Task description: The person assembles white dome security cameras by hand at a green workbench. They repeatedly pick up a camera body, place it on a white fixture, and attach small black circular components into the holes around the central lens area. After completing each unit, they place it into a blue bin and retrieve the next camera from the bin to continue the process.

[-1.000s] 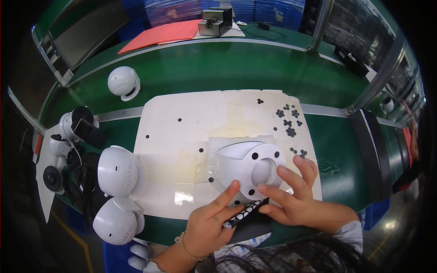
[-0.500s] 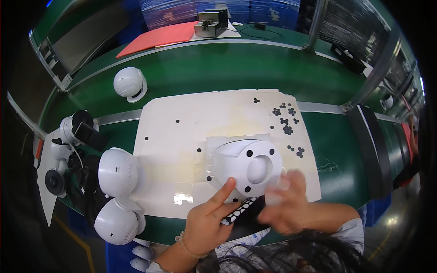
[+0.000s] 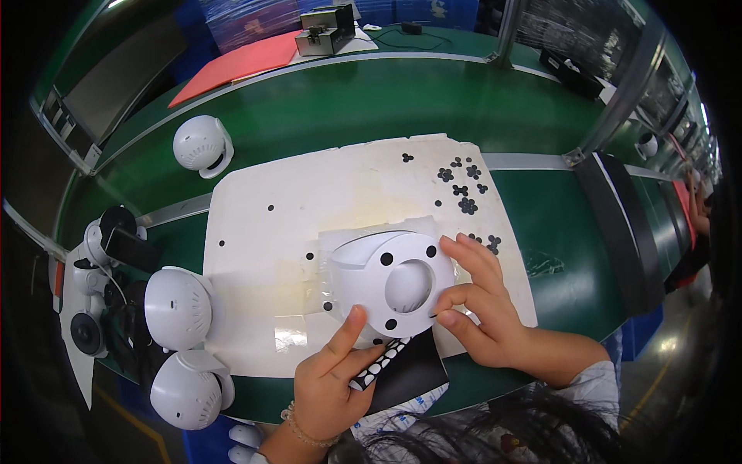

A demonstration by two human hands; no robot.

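A white rounded device lies tilted on the cream board, its ring-shaped base facing up with three black round pads on it. My left hand grips a curled black sheet with white round holes, its forefinger stretched against the device's lower left side. My right hand is at the base's right edge. Its thumb and forefinger pinch a small dark piece, seen nearly edge-on, that looks like another round pad; the other fingers reach over the base's upper right side.
The cream board bears scattered black dots, mostly at upper right. More white devices stand at left, another behind. Cables and dark parts crowd the far left. A long black piece stands at right.
My right hand, blurred before, has come to the base's right edge with its fingers pinched. The whole view has shifted, moving the bench leftward in the picture. My left hand keeps its hold.
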